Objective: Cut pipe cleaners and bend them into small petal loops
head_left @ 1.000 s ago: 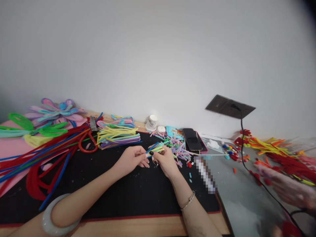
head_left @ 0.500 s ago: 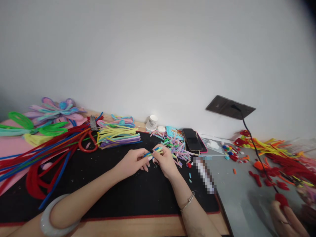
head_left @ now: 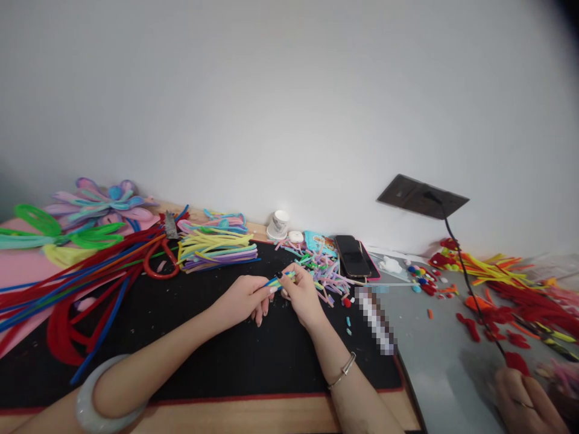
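My left hand [head_left: 246, 297] and my right hand [head_left: 301, 294] meet over a black mat [head_left: 217, 355]. Both pinch a small bundle of short pipe cleaner pieces [head_left: 281, 279], blue, yellow and green, held between the fingertips. The right hand's fingers wrap round the bundle's right end; the left thumb and forefinger grip its left end. A pile of short cut pipe cleaner pieces [head_left: 323, 268] lies just beyond the right hand. A pale bangle [head_left: 85, 401] circles my left forearm and a thin bracelet [head_left: 342, 369] my right wrist.
Long red and blue pipe cleaners [head_left: 76, 283] spread at left beside a pastel bundle [head_left: 217, 248] and flower shapes [head_left: 97, 202]. Two phones [head_left: 355, 256], a paper cup [head_left: 278, 224] and a black cable [head_left: 470, 289] lie behind. Another person's hand [head_left: 525, 401] rests at lower right by red pieces [head_left: 515, 307].
The bundle has been drawn further into my right hand, showing less length. The other person's hand moved from mid right down to the lower right corner.
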